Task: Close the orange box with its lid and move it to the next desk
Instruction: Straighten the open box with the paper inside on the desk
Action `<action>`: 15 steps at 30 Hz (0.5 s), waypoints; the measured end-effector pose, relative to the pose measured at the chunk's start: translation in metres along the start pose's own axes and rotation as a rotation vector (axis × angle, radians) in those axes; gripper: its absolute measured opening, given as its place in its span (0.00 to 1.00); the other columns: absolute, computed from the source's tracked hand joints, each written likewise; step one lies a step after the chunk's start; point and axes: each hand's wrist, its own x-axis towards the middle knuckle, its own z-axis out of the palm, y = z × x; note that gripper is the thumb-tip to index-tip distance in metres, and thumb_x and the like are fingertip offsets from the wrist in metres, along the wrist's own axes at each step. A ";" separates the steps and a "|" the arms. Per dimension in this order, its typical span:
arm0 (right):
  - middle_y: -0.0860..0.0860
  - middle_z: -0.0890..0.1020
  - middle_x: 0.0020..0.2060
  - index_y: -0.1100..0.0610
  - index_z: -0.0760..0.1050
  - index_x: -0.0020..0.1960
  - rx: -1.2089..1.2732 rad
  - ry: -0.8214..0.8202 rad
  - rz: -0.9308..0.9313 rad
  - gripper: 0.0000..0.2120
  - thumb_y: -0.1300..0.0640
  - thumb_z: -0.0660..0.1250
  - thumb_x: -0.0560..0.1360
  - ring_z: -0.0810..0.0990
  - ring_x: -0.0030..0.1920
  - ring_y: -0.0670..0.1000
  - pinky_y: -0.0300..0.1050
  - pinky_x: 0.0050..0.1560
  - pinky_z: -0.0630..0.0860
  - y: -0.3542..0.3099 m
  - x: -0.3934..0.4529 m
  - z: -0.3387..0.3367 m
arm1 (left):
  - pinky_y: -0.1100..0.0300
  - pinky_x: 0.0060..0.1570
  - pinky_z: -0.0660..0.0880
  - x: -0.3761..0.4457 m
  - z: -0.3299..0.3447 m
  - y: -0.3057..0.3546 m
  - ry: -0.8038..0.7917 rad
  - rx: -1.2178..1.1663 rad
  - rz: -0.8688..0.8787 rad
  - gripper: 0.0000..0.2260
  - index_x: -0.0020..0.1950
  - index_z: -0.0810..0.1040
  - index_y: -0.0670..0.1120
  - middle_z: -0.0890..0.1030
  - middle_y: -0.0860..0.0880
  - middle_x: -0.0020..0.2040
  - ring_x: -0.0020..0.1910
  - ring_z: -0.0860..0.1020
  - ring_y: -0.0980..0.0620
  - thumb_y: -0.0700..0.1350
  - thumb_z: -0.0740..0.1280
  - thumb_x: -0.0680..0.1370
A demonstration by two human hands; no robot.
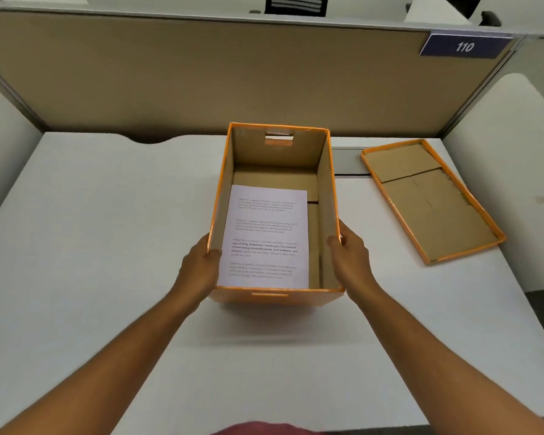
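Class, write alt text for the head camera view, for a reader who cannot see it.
Two bare hands, left hand and right hand, hold the sides of an open orange box on a white desk. A printed sheet lies inside; the lid rests upside down to the right.

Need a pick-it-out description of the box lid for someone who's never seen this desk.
Start at the white desk under the tan partition with the "110" sign. Right of the open orange box held by both hands, near the desk's right edge, lies the lid. It is a flat, shallow tray lying upside down, brown cardboard inside with an orange rim, empty, and touched by neither hand.
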 end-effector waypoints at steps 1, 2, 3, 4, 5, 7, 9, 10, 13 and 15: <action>0.44 0.85 0.59 0.44 0.75 0.74 -0.011 -0.003 0.007 0.20 0.53 0.57 0.85 0.83 0.58 0.50 0.50 0.54 0.82 0.004 -0.015 0.005 | 0.45 0.64 0.77 -0.012 -0.005 -0.013 0.001 0.007 -0.005 0.22 0.78 0.72 0.52 0.80 0.48 0.68 0.64 0.79 0.43 0.44 0.55 0.83; 0.45 0.84 0.61 0.44 0.74 0.76 -0.018 -0.002 0.017 0.20 0.53 0.57 0.85 0.83 0.60 0.52 0.54 0.59 0.82 0.007 -0.029 0.011 | 0.43 0.66 0.77 -0.022 -0.009 -0.026 0.001 0.013 -0.013 0.22 0.78 0.71 0.52 0.80 0.47 0.69 0.66 0.78 0.42 0.43 0.55 0.85; 0.46 0.84 0.61 0.44 0.73 0.76 -0.019 0.002 0.028 0.21 0.53 0.57 0.85 0.83 0.59 0.52 0.57 0.62 0.81 0.012 -0.042 0.015 | 0.41 0.68 0.76 -0.032 -0.012 -0.039 0.001 0.018 -0.021 0.22 0.79 0.70 0.52 0.79 0.47 0.71 0.67 0.78 0.41 0.42 0.55 0.86; 0.44 0.85 0.58 0.44 0.73 0.76 -0.019 0.005 0.036 0.21 0.53 0.57 0.85 0.83 0.57 0.51 0.58 0.62 0.81 0.017 -0.053 0.020 | 0.40 0.69 0.76 -0.040 -0.016 -0.051 -0.001 0.027 -0.027 0.22 0.79 0.70 0.52 0.79 0.46 0.71 0.68 0.78 0.41 0.42 0.54 0.86; 0.43 0.84 0.56 0.43 0.73 0.76 -0.023 0.007 0.038 0.21 0.53 0.57 0.85 0.83 0.55 0.49 0.57 0.62 0.81 0.023 -0.064 0.024 | 0.40 0.69 0.75 -0.048 -0.018 -0.061 -0.006 0.036 -0.028 0.22 0.80 0.70 0.53 0.79 0.46 0.71 0.68 0.78 0.41 0.42 0.54 0.86; 0.43 0.83 0.56 0.44 0.72 0.77 -0.044 0.008 0.042 0.22 0.54 0.57 0.85 0.82 0.53 0.46 0.55 0.61 0.81 0.033 -0.082 0.030 | 0.42 0.69 0.75 -0.060 -0.021 -0.077 -0.037 0.041 -0.034 0.21 0.80 0.69 0.53 0.79 0.47 0.72 0.67 0.78 0.43 0.43 0.54 0.86; 0.44 0.83 0.57 0.43 0.71 0.78 -0.044 0.000 0.056 0.22 0.54 0.57 0.85 0.82 0.53 0.45 0.52 0.59 0.80 0.040 -0.094 0.033 | 0.49 0.63 0.77 -0.068 -0.023 -0.087 -0.072 0.027 -0.055 0.20 0.79 0.68 0.51 0.79 0.47 0.72 0.63 0.79 0.46 0.44 0.56 0.87; 0.43 0.83 0.58 0.43 0.71 0.78 -0.039 -0.012 0.072 0.22 0.54 0.58 0.85 0.82 0.53 0.44 0.51 0.58 0.80 0.041 -0.098 0.034 | 0.54 0.56 0.78 -0.069 -0.026 -0.089 -0.087 0.028 -0.068 0.19 0.78 0.69 0.51 0.79 0.47 0.71 0.59 0.79 0.48 0.47 0.58 0.87; 0.44 0.83 0.62 0.44 0.72 0.76 -0.066 -0.030 0.107 0.21 0.48 0.60 0.84 0.81 0.56 0.48 0.48 0.56 0.76 0.038 -0.094 0.029 | 0.54 0.52 0.76 -0.055 -0.036 -0.082 -0.070 0.071 -0.084 0.22 0.74 0.72 0.49 0.80 0.45 0.70 0.57 0.80 0.49 0.59 0.61 0.84; 0.51 0.81 0.69 0.49 0.74 0.75 -0.125 0.009 0.104 0.23 0.43 0.58 0.84 0.79 0.62 0.53 0.47 0.59 0.71 0.030 -0.074 0.027 | 0.51 0.59 0.72 -0.029 -0.043 -0.067 0.000 0.089 -0.059 0.29 0.76 0.71 0.47 0.76 0.43 0.74 0.68 0.77 0.43 0.64 0.60 0.82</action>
